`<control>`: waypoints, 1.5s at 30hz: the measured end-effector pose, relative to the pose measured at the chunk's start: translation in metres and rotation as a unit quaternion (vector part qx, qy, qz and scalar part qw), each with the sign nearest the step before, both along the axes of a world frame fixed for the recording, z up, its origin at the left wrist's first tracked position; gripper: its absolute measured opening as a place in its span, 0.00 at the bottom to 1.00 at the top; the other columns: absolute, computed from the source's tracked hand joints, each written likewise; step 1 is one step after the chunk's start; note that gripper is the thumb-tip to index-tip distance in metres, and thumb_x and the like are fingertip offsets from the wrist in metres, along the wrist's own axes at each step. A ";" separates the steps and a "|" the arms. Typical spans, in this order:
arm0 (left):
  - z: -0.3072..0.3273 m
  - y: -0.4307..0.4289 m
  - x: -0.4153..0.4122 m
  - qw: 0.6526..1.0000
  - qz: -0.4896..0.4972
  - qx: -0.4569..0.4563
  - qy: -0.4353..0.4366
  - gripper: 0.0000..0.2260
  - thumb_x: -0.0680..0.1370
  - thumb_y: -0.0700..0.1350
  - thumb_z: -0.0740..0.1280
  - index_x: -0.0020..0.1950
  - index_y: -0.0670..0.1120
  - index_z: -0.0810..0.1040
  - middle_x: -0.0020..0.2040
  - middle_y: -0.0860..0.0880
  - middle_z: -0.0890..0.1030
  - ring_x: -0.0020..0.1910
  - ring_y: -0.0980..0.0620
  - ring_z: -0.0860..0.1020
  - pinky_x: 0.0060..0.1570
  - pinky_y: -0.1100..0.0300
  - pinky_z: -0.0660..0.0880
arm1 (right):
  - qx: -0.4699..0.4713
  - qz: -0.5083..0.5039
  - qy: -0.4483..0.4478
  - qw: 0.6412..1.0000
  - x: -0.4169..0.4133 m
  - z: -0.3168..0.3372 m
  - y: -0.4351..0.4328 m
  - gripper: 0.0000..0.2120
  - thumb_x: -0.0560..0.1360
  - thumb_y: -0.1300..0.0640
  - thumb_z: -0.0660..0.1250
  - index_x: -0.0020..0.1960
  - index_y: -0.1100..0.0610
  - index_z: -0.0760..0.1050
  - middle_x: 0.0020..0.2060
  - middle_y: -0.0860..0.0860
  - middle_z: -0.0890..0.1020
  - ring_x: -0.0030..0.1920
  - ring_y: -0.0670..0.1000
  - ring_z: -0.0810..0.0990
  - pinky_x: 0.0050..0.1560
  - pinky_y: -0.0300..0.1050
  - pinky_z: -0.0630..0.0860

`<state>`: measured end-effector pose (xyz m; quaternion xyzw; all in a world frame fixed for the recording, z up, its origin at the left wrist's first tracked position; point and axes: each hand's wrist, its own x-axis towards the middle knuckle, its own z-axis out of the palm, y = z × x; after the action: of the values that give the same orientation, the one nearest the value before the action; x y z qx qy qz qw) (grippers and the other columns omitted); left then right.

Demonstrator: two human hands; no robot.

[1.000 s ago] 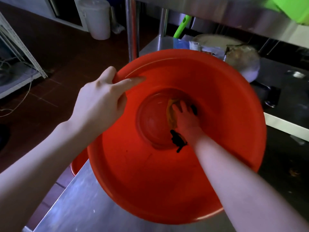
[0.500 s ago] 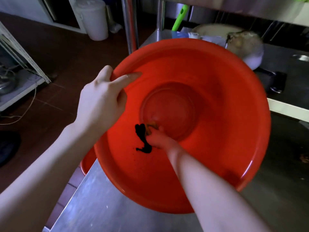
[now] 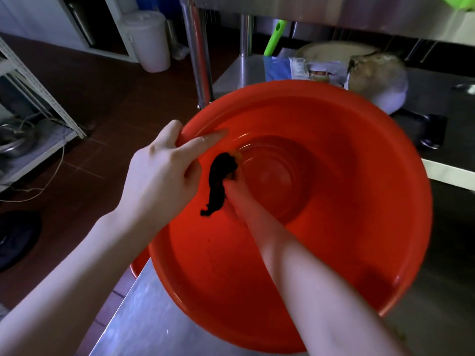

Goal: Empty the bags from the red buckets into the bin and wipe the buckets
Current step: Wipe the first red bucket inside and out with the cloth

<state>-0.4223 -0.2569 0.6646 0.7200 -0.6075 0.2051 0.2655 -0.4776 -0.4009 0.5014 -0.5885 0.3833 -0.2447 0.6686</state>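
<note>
The red bucket (image 3: 334, 227) rests tipped on the bench (image 3: 144, 327), its mouth turned up toward the person. The left hand (image 3: 162, 173) pinches the bucket's left rim, thumb laid inside and fingers curled over the outside. Deep inside, where the wall meets the bottom, the right hand (image 3: 235, 194) holds a bunched dark cloth (image 3: 221, 173) against the plastic; its fingers are hidden. Wiping well here likely means firm pressure round the bottom ring, then up the wall, with the rim grip bracing each push.

Head-worn view, close, angled downward
</note>
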 end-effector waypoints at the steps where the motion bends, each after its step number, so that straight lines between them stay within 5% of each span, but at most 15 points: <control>1: -0.002 0.000 0.001 1.000 0.000 0.007 0.006 0.26 0.73 0.35 0.65 0.68 0.56 0.75 0.43 0.51 0.62 0.31 0.52 0.64 0.29 0.60 0.67 | -0.032 0.047 0.026 0.998 -0.006 -0.008 0.009 0.22 0.78 0.67 0.60 0.71 0.59 0.66 0.65 0.56 0.74 0.61 0.50 0.73 0.58 0.38 0.72; 3: 0.000 -0.001 0.000 1.000 0.003 0.018 0.004 0.26 0.73 0.35 0.64 0.68 0.56 0.75 0.42 0.50 0.62 0.31 0.50 0.65 0.28 0.59 0.67 | -0.108 0.165 0.112 0.974 -0.028 -0.025 0.020 0.22 0.77 0.68 0.61 0.70 0.61 0.68 0.68 0.61 0.72 0.66 0.51 0.70 0.70 0.48 0.65; 6: 0.003 0.000 0.002 1.000 0.009 0.029 0.005 0.26 0.74 0.36 0.64 0.69 0.56 0.75 0.42 0.49 0.63 0.30 0.49 0.66 0.28 0.57 0.69 | -0.208 0.341 0.276 0.874 -0.070 -0.032 0.009 0.25 0.76 0.63 0.62 0.72 0.53 0.68 0.72 0.55 0.68 0.72 0.54 0.66 0.71 0.49 0.63; 9: 0.005 0.000 0.004 0.999 0.009 0.036 0.007 0.25 0.75 0.37 0.64 0.69 0.56 0.75 0.42 0.49 0.64 0.30 0.48 0.67 0.28 0.56 0.71 | -0.256 0.430 0.483 0.719 -0.095 -0.013 -0.012 0.22 0.78 0.54 0.59 0.72 0.46 0.66 0.71 0.52 0.70 0.69 0.57 0.70 0.64 0.49 0.68; 13: 0.004 0.000 0.008 0.999 0.014 0.041 0.015 0.25 0.75 0.37 0.65 0.69 0.57 0.75 0.43 0.47 0.66 0.31 0.46 0.69 0.29 0.52 0.74 | -0.337 0.393 0.716 0.468 -0.098 0.008 -0.017 0.21 0.78 0.46 0.55 0.70 0.47 0.70 0.67 0.51 0.74 0.65 0.59 0.73 0.65 0.64 0.63; 17: 0.004 0.000 0.005 0.999 0.012 0.041 0.012 0.25 0.75 0.37 0.65 0.69 0.56 0.75 0.43 0.49 0.65 0.30 0.48 0.68 0.28 0.55 0.72 | -0.389 0.339 0.769 0.377 -0.101 0.014 -0.027 0.19 0.79 0.50 0.55 0.67 0.51 0.74 0.64 0.53 0.77 0.67 0.60 0.71 0.70 0.71 0.52; 20: 0.003 0.000 0.005 0.999 0.011 0.039 0.019 0.25 0.75 0.37 0.65 0.69 0.56 0.75 0.43 0.48 0.66 0.30 0.48 0.68 0.29 0.55 0.72 | -0.440 0.298 0.773 0.347 -0.110 0.023 -0.043 0.25 0.82 0.46 0.49 0.78 0.51 0.57 0.77 0.59 0.55 0.76 0.65 0.51 0.72 0.71 0.46; 22: 0.003 0.000 0.006 0.999 0.008 0.036 0.025 0.25 0.74 0.36 0.65 0.68 0.56 0.76 0.43 0.47 0.67 0.31 0.47 0.69 0.29 0.54 0.73 | -0.475 0.258 0.754 0.373 -0.112 0.029 -0.059 0.28 0.82 0.46 0.48 0.79 0.52 0.48 0.78 0.59 0.46 0.77 0.63 0.48 0.74 0.65 0.44; 25: 0.003 0.000 0.008 0.999 0.013 0.029 0.029 0.25 0.75 0.36 0.65 0.68 0.56 0.76 0.43 0.47 0.67 0.31 0.46 0.69 0.30 0.52 0.74 | -0.519 0.196 0.687 0.469 -0.107 0.035 -0.077 0.26 0.81 0.57 0.50 0.78 0.59 0.51 0.76 0.60 0.60 0.76 0.60 0.57 0.77 0.56 0.46; 27: 0.002 -0.001 0.008 0.999 0.017 0.026 0.027 0.24 0.75 0.36 0.65 0.68 0.56 0.76 0.43 0.48 0.66 0.31 0.47 0.68 0.29 0.52 0.73 | -0.532 0.190 0.659 0.496 -0.107 0.030 -0.072 0.24 0.81 0.59 0.51 0.76 0.58 0.58 0.73 0.58 0.65 0.73 0.60 0.62 0.77 0.57 0.47; 33: 0.000 -0.001 0.006 0.999 0.025 0.024 0.010 0.24 0.75 0.37 0.65 0.68 0.56 0.76 0.43 0.50 0.63 0.30 0.50 0.66 0.29 0.59 0.67 | -0.422 0.287 0.728 0.457 -0.111 0.003 -0.030 0.29 0.81 0.44 0.54 0.78 0.50 0.52 0.76 0.60 0.57 0.73 0.70 0.57 0.70 0.73 0.42; 37: 0.001 -0.001 0.009 0.999 0.029 0.031 0.015 0.24 0.75 0.37 0.65 0.68 0.56 0.76 0.43 0.49 0.63 0.30 0.49 0.66 0.29 0.59 0.67 | -0.357 0.319 0.662 0.577 -0.101 -0.003 -0.012 0.28 0.75 0.43 0.64 0.72 0.51 0.64 0.68 0.59 0.70 0.69 0.65 0.67 0.69 0.68 0.56; 40: 0.000 -0.001 0.010 0.999 0.028 0.031 0.018 0.24 0.75 0.37 0.65 0.68 0.56 0.76 0.43 0.49 0.64 0.30 0.49 0.66 0.29 0.59 0.67 | -0.296 0.331 0.537 0.717 -0.097 -0.005 -0.005 0.24 0.69 0.42 0.69 0.60 0.51 0.71 0.59 0.54 0.78 0.61 0.58 0.76 0.63 0.55 0.70; 42: -0.001 -0.002 0.011 0.999 0.027 0.030 0.017 0.24 0.75 0.37 0.65 0.68 0.56 0.76 0.43 0.49 0.64 0.30 0.49 0.66 0.29 0.59 0.67 | -0.216 0.329 0.427 0.814 -0.091 -0.003 -0.003 0.21 0.67 0.49 0.74 0.58 0.52 0.75 0.54 0.52 0.81 0.55 0.53 0.80 0.53 0.46 0.75; 45: 0.000 -0.002 0.012 0.999 0.024 0.031 0.017 0.24 0.75 0.37 0.65 0.68 0.56 0.76 0.43 0.49 0.64 0.30 0.49 0.66 0.28 0.58 0.69 | -0.133 0.291 0.277 0.906 -0.071 0.006 0.000 0.19 0.68 0.63 0.75 0.58 0.58 0.79 0.47 0.50 0.82 0.48 0.46 0.79 0.49 0.43 0.76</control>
<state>-0.4099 -0.2587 0.6641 0.7455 -0.5919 0.1801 0.2479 -0.5488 -0.4009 0.5071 -0.8013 0.3287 0.0856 0.4926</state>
